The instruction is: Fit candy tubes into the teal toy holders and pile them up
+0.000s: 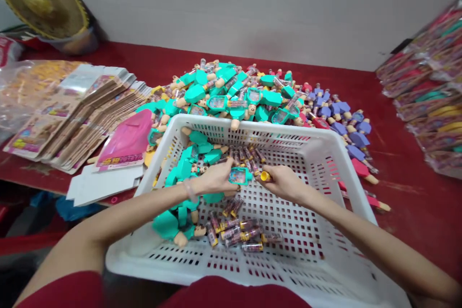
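My left hand is over the middle of a white plastic basket, its fingers pinching a teal toy figure with a clear window. My right hand is close beside it and grips a small tube with a yellow cap. Several clear tubes with printed contents lie on the basket floor. Several teal figures with flesh-coloured limbs lie heaped along its left side, partly under my left forearm.
Behind the basket, a large pile of teal toys and purple toys covers a red table. Stacks of flat printed cardboard lie left, with a pink card nearby. Packaged goods are stacked right. A woven hat leans at back left.
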`<state>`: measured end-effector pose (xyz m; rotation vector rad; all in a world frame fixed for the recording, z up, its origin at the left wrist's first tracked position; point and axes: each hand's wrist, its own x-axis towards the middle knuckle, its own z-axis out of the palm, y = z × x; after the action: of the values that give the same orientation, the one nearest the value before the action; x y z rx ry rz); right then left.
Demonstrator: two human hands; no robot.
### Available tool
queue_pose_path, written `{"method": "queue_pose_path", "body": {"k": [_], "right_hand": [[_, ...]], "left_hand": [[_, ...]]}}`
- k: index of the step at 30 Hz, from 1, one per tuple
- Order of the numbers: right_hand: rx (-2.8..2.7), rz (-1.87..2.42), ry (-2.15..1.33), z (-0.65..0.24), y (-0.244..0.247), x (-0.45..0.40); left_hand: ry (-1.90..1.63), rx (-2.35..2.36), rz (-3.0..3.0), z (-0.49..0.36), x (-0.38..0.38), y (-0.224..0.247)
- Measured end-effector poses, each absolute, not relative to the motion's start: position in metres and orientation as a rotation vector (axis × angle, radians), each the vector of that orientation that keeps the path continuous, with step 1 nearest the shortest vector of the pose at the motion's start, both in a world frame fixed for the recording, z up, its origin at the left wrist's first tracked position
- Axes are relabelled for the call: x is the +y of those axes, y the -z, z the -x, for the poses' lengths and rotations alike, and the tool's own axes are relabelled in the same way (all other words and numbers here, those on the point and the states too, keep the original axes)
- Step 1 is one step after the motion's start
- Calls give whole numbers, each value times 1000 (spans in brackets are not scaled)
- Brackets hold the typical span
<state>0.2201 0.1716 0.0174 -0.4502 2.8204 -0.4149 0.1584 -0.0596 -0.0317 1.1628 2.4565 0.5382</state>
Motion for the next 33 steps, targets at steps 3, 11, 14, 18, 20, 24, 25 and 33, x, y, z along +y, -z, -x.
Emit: {"method": "queue_pose_path", "body": {"k": [3, 11, 14, 18, 20, 24, 25, 33], "right_hand": [[2860, 387, 346, -226, -8, 174], [2946, 544, 104, -234, -2, 159], [2959, 664, 82, -241, 1, 157], [2903, 734, 67, -252, 3, 153], [2853, 699, 59, -258, 1, 151], [2711, 540, 70, -262, -5, 145], [2668, 498, 87, -262, -6, 144], [2172, 361, 590, -251, 2, 154]], "left_hand": [[-896, 2379, -946, -178, -72, 7], [-879, 2371, -944, -198, -61, -24], [-730, 2419, -968, -203, -62, -21], [-739, 2312, -898, -212, -64, -22], [-771, 2275, -871, -216, -63, -21], [-592, 2389, -931, -226, -61, -12], [-522, 2421, -982, -228, -61, -8], [-475, 2424, -1245, -231, -66, 16]]}}
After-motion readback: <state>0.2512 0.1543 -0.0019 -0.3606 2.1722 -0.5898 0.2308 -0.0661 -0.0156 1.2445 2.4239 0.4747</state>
